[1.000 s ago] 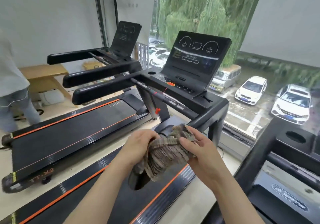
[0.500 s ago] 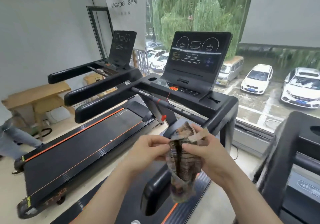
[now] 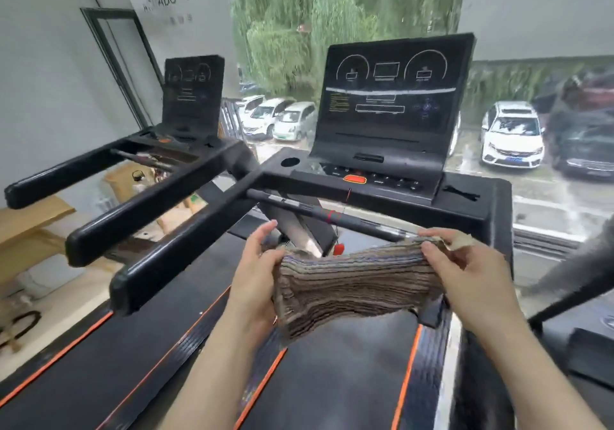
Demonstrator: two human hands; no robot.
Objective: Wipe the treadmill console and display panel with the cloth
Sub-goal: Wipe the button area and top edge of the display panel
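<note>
Standing over the treadmill belt [image 3: 332,379], a person stretches a striped brown cloth [image 3: 352,286] between the left hand [image 3: 255,283] and the right hand [image 3: 471,280]. Each hand pinches one end between thumb and curled fingers. Half a second earlier the hands were close together and the cloth hung between them in a bunched wad. Now they are well apart and the fabric is spread into a flat band, which suggests the cloth is being readied rather than used.

Just beyond the hands runs the black crossbar [image 3: 319,213], with a red safety clip [image 3: 339,249] dangling from its cord just above the cloth's upper edge. Farther ahead, and apart from both hands, lies the console [image 3: 392,193] with its orange button [image 3: 355,179]. The dark display panel [image 3: 388,97] rises behind it and looms larger in view than a moment ago. Neither surface is touched, so wiping appears not yet begun, and the next move would be to carry the cloth forward and up.

Beyond the left hand stands a second treadmill [image 3: 192,94]. Past the panel, parked cars [image 3: 511,134] show through the window.
</note>
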